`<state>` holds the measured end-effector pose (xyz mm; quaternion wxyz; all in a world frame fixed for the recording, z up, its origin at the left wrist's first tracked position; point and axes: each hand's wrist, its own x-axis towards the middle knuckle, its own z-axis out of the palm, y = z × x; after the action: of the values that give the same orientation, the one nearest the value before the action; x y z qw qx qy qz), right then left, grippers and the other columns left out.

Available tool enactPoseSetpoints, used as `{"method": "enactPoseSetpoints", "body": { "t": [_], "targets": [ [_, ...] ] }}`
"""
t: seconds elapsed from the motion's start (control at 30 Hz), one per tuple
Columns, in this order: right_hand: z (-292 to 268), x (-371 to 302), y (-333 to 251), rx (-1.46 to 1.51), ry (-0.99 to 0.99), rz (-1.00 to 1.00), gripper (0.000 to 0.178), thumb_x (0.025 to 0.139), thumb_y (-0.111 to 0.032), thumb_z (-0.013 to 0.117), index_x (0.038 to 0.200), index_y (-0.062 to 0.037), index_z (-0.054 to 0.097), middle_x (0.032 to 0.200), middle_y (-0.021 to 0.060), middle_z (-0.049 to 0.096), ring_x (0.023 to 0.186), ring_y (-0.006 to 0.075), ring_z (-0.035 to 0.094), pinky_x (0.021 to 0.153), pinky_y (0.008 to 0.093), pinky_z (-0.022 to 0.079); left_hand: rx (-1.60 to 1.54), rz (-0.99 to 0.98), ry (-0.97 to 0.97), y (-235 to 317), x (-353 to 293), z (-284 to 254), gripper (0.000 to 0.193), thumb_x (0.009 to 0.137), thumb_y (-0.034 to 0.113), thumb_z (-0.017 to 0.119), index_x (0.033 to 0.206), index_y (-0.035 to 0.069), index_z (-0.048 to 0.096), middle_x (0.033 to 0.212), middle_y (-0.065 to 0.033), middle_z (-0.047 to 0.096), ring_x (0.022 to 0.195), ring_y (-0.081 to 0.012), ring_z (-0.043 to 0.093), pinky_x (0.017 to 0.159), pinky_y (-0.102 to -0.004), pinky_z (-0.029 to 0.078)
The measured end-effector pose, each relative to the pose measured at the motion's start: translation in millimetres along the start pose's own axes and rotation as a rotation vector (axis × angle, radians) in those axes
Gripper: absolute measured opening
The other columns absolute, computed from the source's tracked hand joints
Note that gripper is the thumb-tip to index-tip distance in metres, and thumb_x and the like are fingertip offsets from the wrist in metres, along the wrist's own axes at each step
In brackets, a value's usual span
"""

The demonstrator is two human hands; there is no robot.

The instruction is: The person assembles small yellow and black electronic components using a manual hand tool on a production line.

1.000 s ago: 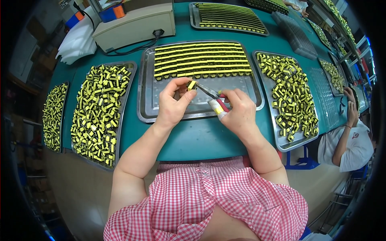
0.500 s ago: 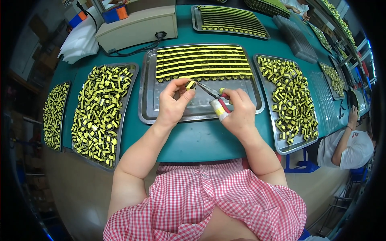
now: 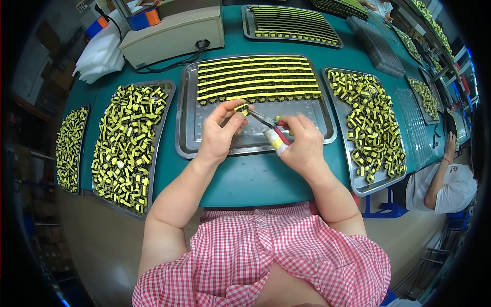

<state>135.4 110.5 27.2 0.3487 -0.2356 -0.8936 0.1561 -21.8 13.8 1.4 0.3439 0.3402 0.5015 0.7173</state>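
A small yellow-and-black transformer (image 3: 241, 108) is pinched between the thumb and fingers of my left hand (image 3: 217, 134), above the near part of a metal tray (image 3: 291, 116). My right hand (image 3: 305, 146) is wrapped round long-nosed pliers (image 3: 266, 121) with red handles, one bound in white and yellow tape. The plier jaws point left and reach the transformer's right side; what lies between their tips is too small to make out. Behind my hands, neat rows of similar transformers (image 3: 258, 78) fill the tray's far part.
Loose transformers heap in a tray (image 3: 364, 190) on the right and in trays (image 3: 162, 117) on the left. Farther back stand a beige machine (image 3: 174, 38), another tray of rows (image 3: 291, 26) and clear plastic trays (image 3: 376, 48). A person in white (image 3: 452, 187) sits at the right.
The transformer has turned in my left fingers, with its yellow band lying flatter. The pliers and my right hand have shifted slightly left.
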Motion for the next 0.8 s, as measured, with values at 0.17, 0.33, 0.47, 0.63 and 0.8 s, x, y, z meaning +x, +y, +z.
{"method": "enactPoseSetpoints", "body": {
  "t": [0.17, 0.33, 0.47, 0.63, 0.8],
  "targets": [
    [0.5, -0.6, 0.8, 0.007, 0.006, -0.004, 0.027, 0.066, -0.016, 0.073, 0.084, -0.0038, 0.058, 0.073, 0.0068, 0.056, 0.068, 0.0238, 0.057, 0.058, 0.0338, 0.046, -0.045, 0.004, 0.014, 0.9, -0.9, 0.9, 0.029, 0.084, 0.011, 0.057, 0.110, 0.000, 0.052, 0.096, -0.0086, 0.062, 0.075, -0.0096, 0.054, 0.062, -0.0209, 0.042],
    [0.4, -0.1, 1.0, 0.037, 0.043, -0.013, 0.028, 0.065, -0.015, 0.074, 0.086, -0.0032, 0.059, 0.073, 0.0075, 0.056, 0.067, 0.0237, 0.057, 0.058, 0.0334, 0.046, 0.012, -0.004, 0.021, 1.1, -2.3, 0.4, 0.028, 0.084, 0.010, 0.055, 0.111, 0.000, 0.051, 0.099, -0.0103, 0.061, 0.074, -0.0091, 0.052, 0.063, -0.0209, 0.042],
    [-0.8, 0.2, 0.0, 0.043, 0.041, -0.015, 0.028, 0.065, -0.014, 0.074, 0.086, -0.0028, 0.059, 0.073, 0.0077, 0.056, 0.067, 0.0236, 0.057, 0.058, 0.0334, 0.046, 0.026, -0.007, 0.025, 2.0, -2.8, 1.4, 0.029, 0.083, 0.009, 0.057, 0.110, 0.000, 0.050, 0.100, -0.0103, 0.060, 0.072, -0.0088, 0.050, 0.064, -0.0210, 0.041],
    [-1.0, 0.6, -0.9, 0.037, 0.039, -0.026, 0.029, 0.064, -0.014, 0.074, 0.086, -0.0028, 0.058, 0.073, 0.0077, 0.056, 0.067, 0.0239, 0.056, 0.058, 0.0335, 0.046, 0.045, 0.032, 0.016, 3.1, -1.7, 3.6, 0.029, 0.082, 0.008, 0.058, 0.109, 0.000, 0.050, 0.100, -0.0097, 0.060, 0.072, -0.0087, 0.049, 0.063, -0.0215, 0.041],
    [-1.9, 0.8, -1.7, 0.033, 0.042, -0.034, 0.029, 0.064, -0.013, 0.074, 0.085, -0.0029, 0.058, 0.073, 0.0076, 0.056, 0.068, 0.0241, 0.056, 0.058, 0.0336, 0.045, 0.061, 0.054, 0.002, 5.1, -2.1, 3.3, 0.027, 0.081, 0.006, 0.059, 0.106, -0.001, 0.052, 0.101, -0.0084, 0.061, 0.082, -0.0083, 0.052, 0.074, -0.0219, 0.043]
  ]
}}
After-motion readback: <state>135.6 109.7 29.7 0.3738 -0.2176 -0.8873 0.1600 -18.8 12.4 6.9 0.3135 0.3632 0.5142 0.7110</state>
